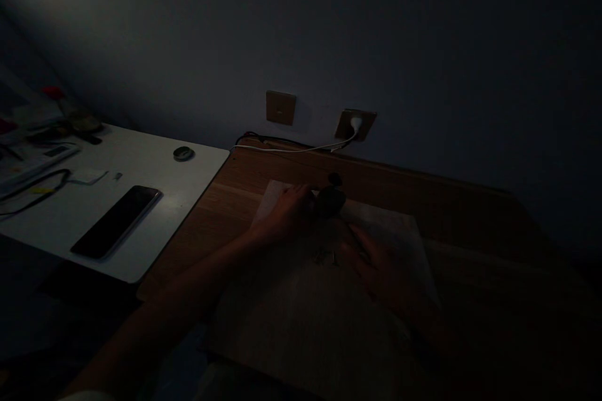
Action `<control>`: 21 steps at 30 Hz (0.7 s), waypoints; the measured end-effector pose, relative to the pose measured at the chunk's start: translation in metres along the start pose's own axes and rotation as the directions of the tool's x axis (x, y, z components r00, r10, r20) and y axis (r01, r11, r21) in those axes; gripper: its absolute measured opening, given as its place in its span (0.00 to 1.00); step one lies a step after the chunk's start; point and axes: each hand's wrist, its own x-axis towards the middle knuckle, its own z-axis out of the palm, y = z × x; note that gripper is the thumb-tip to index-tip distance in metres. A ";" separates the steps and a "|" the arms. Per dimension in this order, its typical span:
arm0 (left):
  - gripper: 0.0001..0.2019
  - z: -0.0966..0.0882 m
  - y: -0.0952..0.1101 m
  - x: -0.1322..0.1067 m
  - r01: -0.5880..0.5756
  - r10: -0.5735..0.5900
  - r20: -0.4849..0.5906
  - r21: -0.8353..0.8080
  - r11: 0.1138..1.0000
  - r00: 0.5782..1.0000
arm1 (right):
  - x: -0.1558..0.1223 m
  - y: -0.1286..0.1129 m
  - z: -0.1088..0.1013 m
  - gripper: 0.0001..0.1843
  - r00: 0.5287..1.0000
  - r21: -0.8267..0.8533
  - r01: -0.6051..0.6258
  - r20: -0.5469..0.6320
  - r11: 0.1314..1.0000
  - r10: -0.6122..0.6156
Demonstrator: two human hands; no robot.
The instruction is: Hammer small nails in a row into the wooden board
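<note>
The scene is very dim. My left hand (290, 208) is closed on a dark rounded object (330, 202) above a pale board; its kind does not show. Behind it lies a small black disc (335, 179). To the right, my right hand (374, 266) is low over the board with its fingers bent, and a slim dark piece (358, 239) shows along them. Shadow hides what this hand grips. Between the hands lie several small metal bits (322, 256), one of them thin and upright-looking (334, 258).
The pale board (282, 319) rests on a brown wooden table (211, 213). At left, a white tabletop (162, 225) carries a phone (117, 221), a small round tin (183, 153) and cables. A white plug (356, 123) sits in a wall socket, its cord running along the table's back edge.
</note>
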 end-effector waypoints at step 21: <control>0.07 -0.020 0.068 -0.045 -0.632 0.502 0.394 0.358 0.688 0.770 | -0.047 0.062 -0.005 0.40 0.966 0.139 -0.179 -0.164 0.974 0.201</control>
